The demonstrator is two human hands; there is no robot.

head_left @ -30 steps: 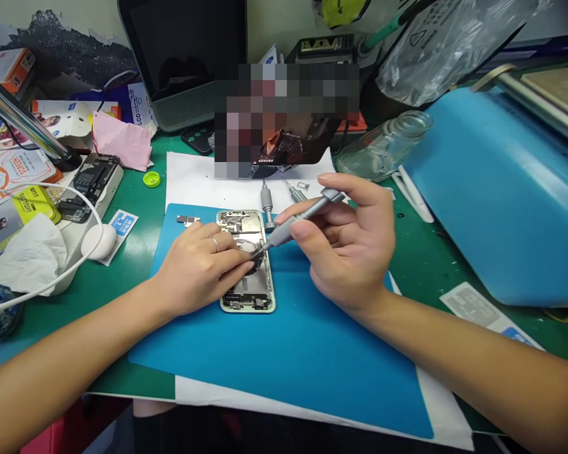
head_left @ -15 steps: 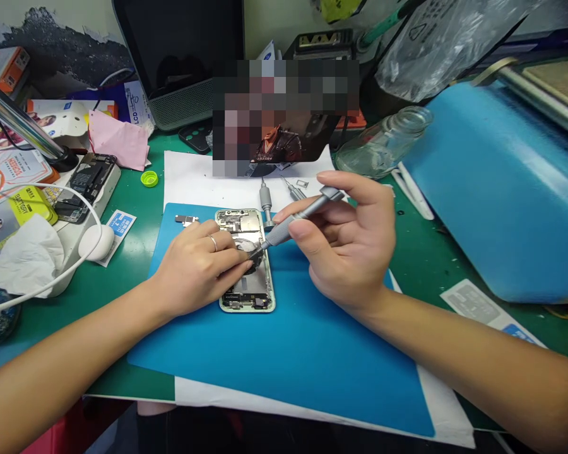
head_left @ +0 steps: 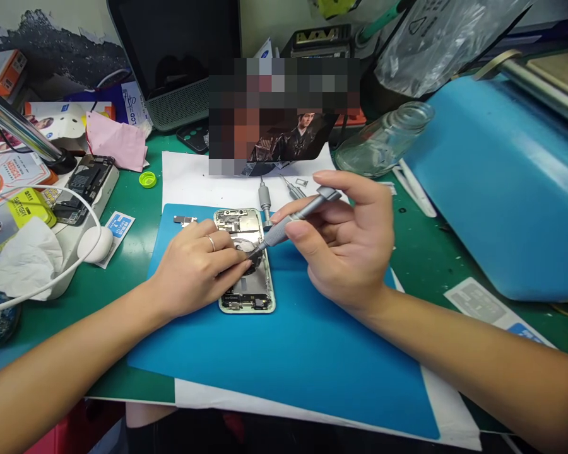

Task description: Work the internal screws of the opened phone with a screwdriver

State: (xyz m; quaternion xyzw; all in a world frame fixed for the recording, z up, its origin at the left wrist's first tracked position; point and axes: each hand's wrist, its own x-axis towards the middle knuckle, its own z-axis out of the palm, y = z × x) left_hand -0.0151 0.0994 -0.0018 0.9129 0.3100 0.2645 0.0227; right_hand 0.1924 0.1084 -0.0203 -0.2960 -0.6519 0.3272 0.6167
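Right fingers (head_left: 299,232) grip screwdriver (head_left: 280,233); packet (head_left: 133,102) reads "LCD".

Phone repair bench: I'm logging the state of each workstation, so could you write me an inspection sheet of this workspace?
Surface: blue mat on white paper, over a green tabletop; no spill seen.
Job's things: opened phone on the mat; small metal part near its upper left.
Clutter: crumpled tissue, green cap, tilted glass jar.
Hands: right hand grips a screwdriver; left hand has its fingertips at the tip.
Cables: white cable looped at left, off the mat.
Surroundings: dark screen behind; wall blotched.
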